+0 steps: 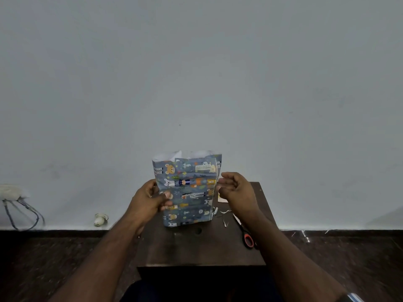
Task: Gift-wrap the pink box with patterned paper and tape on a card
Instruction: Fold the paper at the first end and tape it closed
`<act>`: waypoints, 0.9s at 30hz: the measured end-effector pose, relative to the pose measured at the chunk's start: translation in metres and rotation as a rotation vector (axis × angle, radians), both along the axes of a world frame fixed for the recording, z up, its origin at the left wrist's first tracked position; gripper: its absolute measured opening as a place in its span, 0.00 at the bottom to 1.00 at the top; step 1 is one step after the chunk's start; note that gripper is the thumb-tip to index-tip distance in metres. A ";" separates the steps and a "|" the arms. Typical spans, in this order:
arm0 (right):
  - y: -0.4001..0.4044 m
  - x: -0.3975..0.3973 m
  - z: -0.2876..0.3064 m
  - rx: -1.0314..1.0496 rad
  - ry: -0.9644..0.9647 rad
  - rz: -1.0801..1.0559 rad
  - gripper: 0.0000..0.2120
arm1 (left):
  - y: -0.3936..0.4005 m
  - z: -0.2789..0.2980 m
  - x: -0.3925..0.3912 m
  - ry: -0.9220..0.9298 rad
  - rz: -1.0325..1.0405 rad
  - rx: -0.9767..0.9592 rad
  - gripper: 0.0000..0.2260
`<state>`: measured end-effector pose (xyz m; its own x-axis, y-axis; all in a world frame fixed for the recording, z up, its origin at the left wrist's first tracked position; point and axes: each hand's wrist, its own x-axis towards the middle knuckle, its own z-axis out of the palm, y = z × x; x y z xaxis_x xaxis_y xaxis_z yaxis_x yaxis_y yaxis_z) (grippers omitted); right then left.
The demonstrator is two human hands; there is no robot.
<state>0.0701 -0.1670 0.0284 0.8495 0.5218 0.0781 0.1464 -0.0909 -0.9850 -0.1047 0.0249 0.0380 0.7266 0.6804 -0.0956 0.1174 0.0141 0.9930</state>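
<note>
The box (187, 192) stands upright on the small dark wooden table (202, 247), covered in blue-grey paper printed with cartoon animals; no pink shows. The paper's top end stands open, its white inside visible. My left hand (150, 199) grips the box's left side, thumb across the front. My right hand (237, 190) hovers just right of the box with fingers loosely curled, holding nothing. A pale card (221, 199) lies on the table behind my right hand, mostly hidden.
Scissors with orange-and-black handles (246, 236) lie on the table's right side, beside thin white scraps (224, 214). A white wall rises directly behind the table. On the floor at left are cables (21, 212) and a small white object (100, 219).
</note>
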 end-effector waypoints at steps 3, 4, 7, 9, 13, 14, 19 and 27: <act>-0.002 0.000 0.006 0.032 -0.074 -0.110 0.10 | 0.001 0.002 0.005 0.019 -0.002 0.016 0.09; -0.002 -0.001 0.010 0.035 -0.088 -0.116 0.09 | 0.002 0.003 0.006 0.020 -0.003 0.011 0.09; -0.001 -0.003 0.020 0.031 -0.112 -0.067 0.11 | 0.002 0.007 0.007 -0.004 0.000 -0.027 0.12; 0.001 -0.005 0.026 0.047 -0.124 -0.023 0.12 | 0.003 0.010 0.005 -0.026 -0.011 -0.064 0.15; 0.004 -0.008 0.033 0.097 -0.108 0.022 0.08 | 0.004 0.016 -0.002 -0.094 -0.020 -0.223 0.18; 0.005 -0.009 0.034 0.109 -0.095 0.031 0.06 | 0.004 0.018 -0.004 -0.106 -0.010 -0.262 0.17; 0.006 -0.010 0.037 0.127 -0.066 0.034 0.03 | -0.001 0.023 -0.007 -0.136 0.037 -0.359 0.14; 0.001 0.006 0.050 0.126 0.166 0.040 0.06 | -0.011 0.032 -0.011 -0.111 0.093 -0.384 0.14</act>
